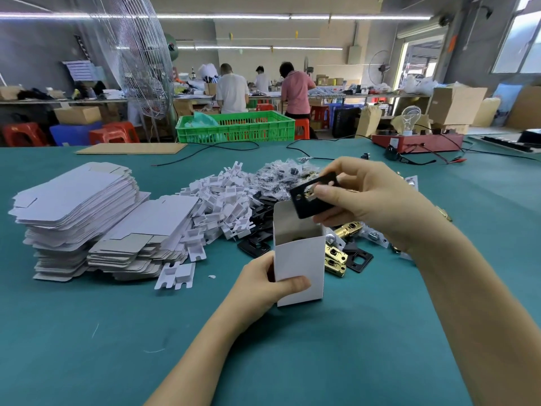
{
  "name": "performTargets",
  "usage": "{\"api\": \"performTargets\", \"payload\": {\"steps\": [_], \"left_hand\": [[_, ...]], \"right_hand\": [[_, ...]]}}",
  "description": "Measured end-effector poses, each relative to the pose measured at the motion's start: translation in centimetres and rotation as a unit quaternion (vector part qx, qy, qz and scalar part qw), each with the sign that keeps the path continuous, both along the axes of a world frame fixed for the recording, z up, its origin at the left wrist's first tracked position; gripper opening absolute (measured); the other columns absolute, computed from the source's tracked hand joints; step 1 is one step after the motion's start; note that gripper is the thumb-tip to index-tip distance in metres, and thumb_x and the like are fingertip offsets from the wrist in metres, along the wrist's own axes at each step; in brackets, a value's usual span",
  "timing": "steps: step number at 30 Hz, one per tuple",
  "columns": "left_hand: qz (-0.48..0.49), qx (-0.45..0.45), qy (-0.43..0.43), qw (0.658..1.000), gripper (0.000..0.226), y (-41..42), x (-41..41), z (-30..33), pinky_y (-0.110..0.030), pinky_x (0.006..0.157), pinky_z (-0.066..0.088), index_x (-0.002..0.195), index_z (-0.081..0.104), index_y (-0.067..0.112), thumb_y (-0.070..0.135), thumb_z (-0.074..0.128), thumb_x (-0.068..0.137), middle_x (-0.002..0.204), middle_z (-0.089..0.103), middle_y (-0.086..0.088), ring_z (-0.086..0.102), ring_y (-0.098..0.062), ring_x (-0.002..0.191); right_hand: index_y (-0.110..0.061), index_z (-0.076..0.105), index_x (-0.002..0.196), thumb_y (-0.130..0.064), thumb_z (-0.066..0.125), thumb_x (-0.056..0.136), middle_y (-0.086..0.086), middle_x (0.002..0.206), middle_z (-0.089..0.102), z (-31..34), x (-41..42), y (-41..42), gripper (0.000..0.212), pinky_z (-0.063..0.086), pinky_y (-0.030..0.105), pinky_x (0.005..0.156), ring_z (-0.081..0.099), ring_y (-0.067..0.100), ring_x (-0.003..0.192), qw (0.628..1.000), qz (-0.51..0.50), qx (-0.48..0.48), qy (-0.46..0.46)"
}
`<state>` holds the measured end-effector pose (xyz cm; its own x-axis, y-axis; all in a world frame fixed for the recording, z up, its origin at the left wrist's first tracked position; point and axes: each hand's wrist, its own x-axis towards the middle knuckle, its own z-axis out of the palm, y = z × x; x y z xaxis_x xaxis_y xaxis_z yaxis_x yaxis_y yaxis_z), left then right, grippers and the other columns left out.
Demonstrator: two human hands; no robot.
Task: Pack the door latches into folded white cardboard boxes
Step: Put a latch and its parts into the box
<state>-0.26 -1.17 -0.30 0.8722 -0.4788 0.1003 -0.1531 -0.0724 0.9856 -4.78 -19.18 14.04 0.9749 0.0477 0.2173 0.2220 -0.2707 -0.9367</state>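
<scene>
— Holding what, down there near the middle?

— A white box (300, 271), standing up on the green table (87, 332), top flaps open. Left hand (263, 284) wrapped round its left side, thumb pressed flat on the front.

— And up above the box?

— Right hand (366, 197), fingers pinched tight on a black plate (314, 197). Plate tilted, low corner dipping just inside the open top of the box. A bit of gold showing through a hole in the plate.

— Anything inside the box already?

— Something dark at the bottom. Too shadowy to tell what.

— Where are the latches?

— Just right of the box, lying on the table. Gold latches (336, 259) side by side, touching the box, with another black plate (358, 257) right beside them. One more gold latch (348, 230) a little farther back, under the right wrist.

— And on the left?

— A big stack of flat white boxes (76, 206), not folded yet. Next to it, toward the middle, a heap of small white card pieces (216, 206). Two of those pieces (175, 275) lying alone, nearer. Behind the heap, a pile of little clear bags (281, 174) with dark bits inside, and more black plates (260, 221) mixed in below.

— Far side of the table?

— A green crate (235, 127), a flat brown card sheet (131, 148), black wires (234, 148), and on the right a red box with a light bulb (411, 118) on it.

— People?

— Three, far off, backs turned, at another table.
</scene>
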Motion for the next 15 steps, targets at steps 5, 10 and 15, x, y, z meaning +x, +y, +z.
{"api": "performTargets", "payload": {"steps": [5, 10, 15], "left_hand": [[0.003, 0.010, -0.011, 1.000, 0.041, 0.0, 0.1, 0.0, -0.031, 0.088, 0.055, 0.103, 0.070, 0.037, 0.035, 0.081, 0.064, 0.105, 0.074, 0.008, 0.069, -0.012, 0.100], [-0.002, -0.002, -0.010, 1.000, 0.040, 0.0, 0.0, 0.1, -0.020, 0.079, 0.053, 0.107, 0.070, 0.034, 0.029, 0.081, 0.068, 0.105, 0.074, 0.008, 0.069, -0.010, 0.099], [0.003, 0.000, -0.005, 1.000, 0.042, 0.0, 0.0, 0.1, -0.031, 0.088, 0.056, 0.108, 0.070, 0.029, 0.029, 0.081, 0.068, 0.105, 0.074, 0.005, 0.069, -0.014, 0.100]], "right_hand": [[-0.012, 0.073, 0.088, -0.023, 0.063, 0.091, 0.006, 0.077, 0.071, -0.8, 0.3, 1.4, 0.015, 0.052, 0.027, 0.064, 0.064, 0.019, 0.067, 0.977, 0.007, -0.197, -0.084], [-0.022, 0.069, 0.092, -0.024, 0.066, 0.089, -0.001, 0.069, 0.065, -1.0, 0.4, 1.0, 0.005, 0.045, 0.023, 0.059, 0.057, 0.009, 0.062, 0.958, -0.011, -0.255, -0.127], [-0.024, 0.055, 0.088, -0.022, 0.065, 0.090, -0.001, 0.071, 0.059, -1.0, 0.3, 0.8, 0.011, 0.038, 0.021, 0.057, 0.048, 0.009, 0.061, 0.917, -0.012, -0.369, -0.149]]}}
